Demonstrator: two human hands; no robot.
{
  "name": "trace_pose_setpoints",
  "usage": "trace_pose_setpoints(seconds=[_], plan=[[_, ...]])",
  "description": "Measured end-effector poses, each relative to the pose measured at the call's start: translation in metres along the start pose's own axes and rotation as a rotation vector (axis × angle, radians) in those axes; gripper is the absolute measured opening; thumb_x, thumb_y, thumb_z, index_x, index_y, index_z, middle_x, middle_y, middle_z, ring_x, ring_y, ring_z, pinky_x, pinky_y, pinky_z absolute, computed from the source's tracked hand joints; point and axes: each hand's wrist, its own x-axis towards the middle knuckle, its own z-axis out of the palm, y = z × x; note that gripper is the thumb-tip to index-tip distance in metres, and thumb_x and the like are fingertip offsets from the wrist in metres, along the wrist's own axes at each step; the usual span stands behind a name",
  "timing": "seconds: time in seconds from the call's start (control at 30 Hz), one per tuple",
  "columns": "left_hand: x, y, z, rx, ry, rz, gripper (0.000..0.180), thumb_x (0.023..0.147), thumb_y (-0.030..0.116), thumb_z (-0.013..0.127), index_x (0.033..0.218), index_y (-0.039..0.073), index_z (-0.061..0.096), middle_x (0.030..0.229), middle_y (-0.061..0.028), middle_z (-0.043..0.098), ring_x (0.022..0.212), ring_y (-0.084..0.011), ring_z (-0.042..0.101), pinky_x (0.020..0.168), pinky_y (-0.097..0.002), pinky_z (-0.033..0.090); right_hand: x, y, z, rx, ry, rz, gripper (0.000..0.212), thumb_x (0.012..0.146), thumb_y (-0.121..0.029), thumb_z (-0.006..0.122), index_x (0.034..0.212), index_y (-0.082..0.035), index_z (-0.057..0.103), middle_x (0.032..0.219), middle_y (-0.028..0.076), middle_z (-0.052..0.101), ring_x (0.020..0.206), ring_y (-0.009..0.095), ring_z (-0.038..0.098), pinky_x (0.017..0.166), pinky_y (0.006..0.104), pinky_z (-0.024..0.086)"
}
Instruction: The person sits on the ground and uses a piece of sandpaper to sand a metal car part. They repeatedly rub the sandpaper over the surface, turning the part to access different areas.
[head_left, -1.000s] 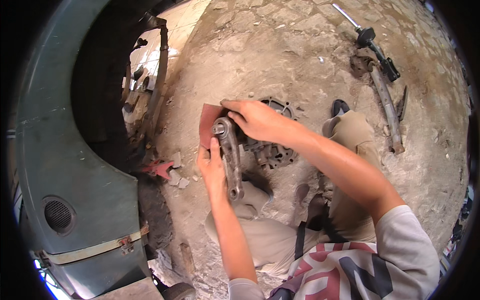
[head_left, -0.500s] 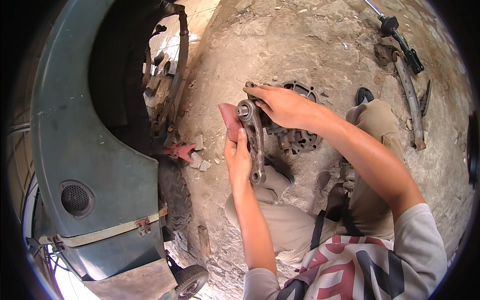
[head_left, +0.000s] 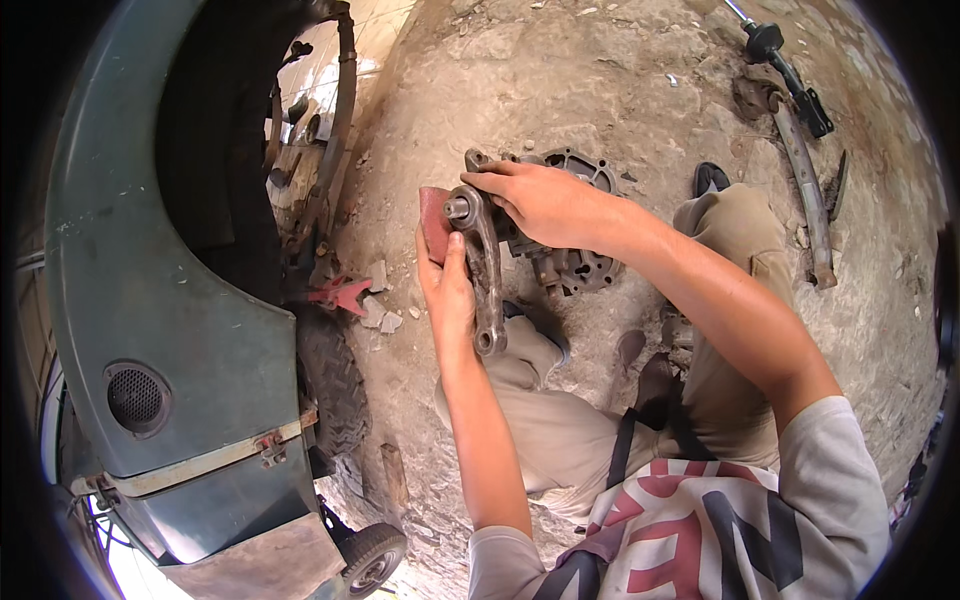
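My left hand (head_left: 448,292) is closed on a piece of reddish-brown sandpaper (head_left: 433,222), which stands up beside a steel lever arm (head_left: 489,285). The thumb lies over the sandpaper's lower part, next to the lever. A short round shaft end pokes out of the lever's upper eye, and a smaller holed eye ends it below. My right hand (head_left: 548,204) curls over the far side of this part, its fingertips hidden behind the metal. Below and beyond that hand lies a greasy cast metal housing (head_left: 590,268) with bolt holes round its flange, partly covered by the hand.
A dark green vehicle body (head_left: 200,350) with an open wheel arch stands at left. A red metal piece (head_left: 340,293) and broken stones lie beside its tyre (head_left: 332,375). Far right on the rough ground are a shock absorber (head_left: 790,75) and a long metal bar (head_left: 806,190).
The whole view has shifted slightly, so everything sits a little further left and higher. Both hands keep nearly the same hold on the sandpaper and the lever arm.
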Motion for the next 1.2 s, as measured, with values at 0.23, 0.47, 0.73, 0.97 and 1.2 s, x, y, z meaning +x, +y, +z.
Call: trace_pose_setpoints(seconds=[0.23, 0.47, 0.73, 0.97, 1.2], plan=[[-0.012, -0.012, -0.010, -0.354, 0.050, -0.100, 0.042, 0.098, 0.007, 0.063, 0.137, -0.006, 0.052, 0.131, -0.0139, 0.062, 0.115, -0.0206, 0.063, 0.102, -0.0338, 0.048, -0.004, 0.001, 0.002, -0.024, -0.017, 0.010, 0.043, 0.099, -0.006, 0.050, 0.142, -0.002, 0.052, 0.136, 0.021, 0.060, 0.119, 0.041, 0.061, 0.098, 0.0485, 0.052], [0.002, -0.002, -0.005, -0.344, 0.054, -0.084, 0.044, 0.099, 0.012, 0.064, 0.137, -0.006, 0.051, 0.131, -0.0152, 0.061, 0.116, -0.0224, 0.062, 0.102, -0.0358, 0.048, -0.003, -0.002, 0.007, -0.109, 0.091, -0.061, 0.052, 0.085, 0.001, 0.058, 0.137, -0.002, 0.056, 0.123, 0.018, 0.067, 0.107, 0.038, 0.069, 0.087, 0.0465, 0.057], [-0.014, -0.006, -0.019, -0.471, 0.022, -0.153, 0.048, 0.098, 0.009, 0.061, 0.141, -0.009, 0.047, 0.137, -0.0181, 0.059, 0.123, -0.0264, 0.061, 0.107, -0.0414, 0.049, -0.004, 0.005, 0.009, -0.188, 0.107, -0.089, 0.052, 0.084, -0.001, 0.060, 0.136, 0.000, 0.055, 0.120, 0.020, 0.067, 0.101, 0.038, 0.071, 0.083, 0.0460, 0.058], [0.005, -0.004, -0.005, -0.389, 0.069, -0.182, 0.047, 0.098, 0.012, 0.067, 0.138, -0.007, 0.051, 0.134, -0.0158, 0.061, 0.122, -0.0256, 0.061, 0.105, -0.0410, 0.048, -0.004, 0.007, 0.010, -0.171, 0.140, -0.116, 0.052, 0.085, -0.001, 0.061, 0.136, -0.002, 0.055, 0.119, 0.018, 0.068, 0.102, 0.037, 0.071, 0.083, 0.0463, 0.059], [-0.020, -0.013, -0.023, -0.406, 0.092, -0.149, 0.047, 0.098, 0.008, 0.064, 0.140, -0.007, 0.050, 0.137, -0.0157, 0.060, 0.124, -0.0252, 0.060, 0.109, -0.0392, 0.047, -0.008, -0.005, 0.007, -0.134, -0.010, -0.007, 0.071, 0.079, 0.007, 0.055, 0.149, -0.007, 0.046, 0.139, 0.020, 0.060, 0.114, 0.039, 0.066, 0.091, 0.0475, 0.056]])
